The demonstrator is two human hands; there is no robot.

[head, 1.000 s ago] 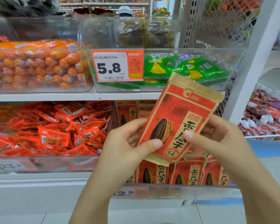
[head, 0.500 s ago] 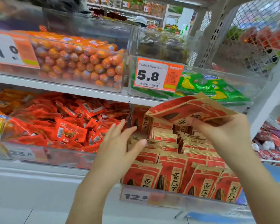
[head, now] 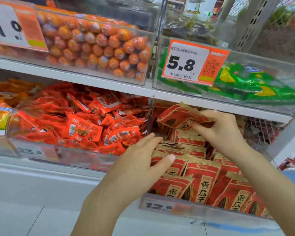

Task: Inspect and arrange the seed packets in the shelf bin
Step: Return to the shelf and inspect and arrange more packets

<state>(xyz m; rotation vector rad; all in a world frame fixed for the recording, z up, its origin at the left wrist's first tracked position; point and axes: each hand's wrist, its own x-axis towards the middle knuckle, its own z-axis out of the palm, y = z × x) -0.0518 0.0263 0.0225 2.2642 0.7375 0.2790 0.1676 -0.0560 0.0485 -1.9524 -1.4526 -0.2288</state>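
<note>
A clear shelf bin (head: 186,209) with a 12.8 price tag holds several red and tan seed packets (head: 203,183) standing in rows. My right hand (head: 221,130) pinches one seed packet (head: 179,114) held almost flat above the back of the bin, just under the upper shelf. My left hand (head: 141,159) has straight fingers resting on the tops of the left rows of packets, thumb against a front packet.
Left of the seed bin, a clear bin (head: 61,155) is heaped with small red snack packs. On the upper shelf (head: 109,84) stand a bin of orange sausages (head: 95,46) and a bin of green packets (head: 255,82) with a 5.8 tag. A wire mesh panel (head: 259,130) is at the right.
The packet that I held upright in both hands has been tilted flat and carried to the back of the bin by my right hand. My left hand let go and settled on the packet rows.
</note>
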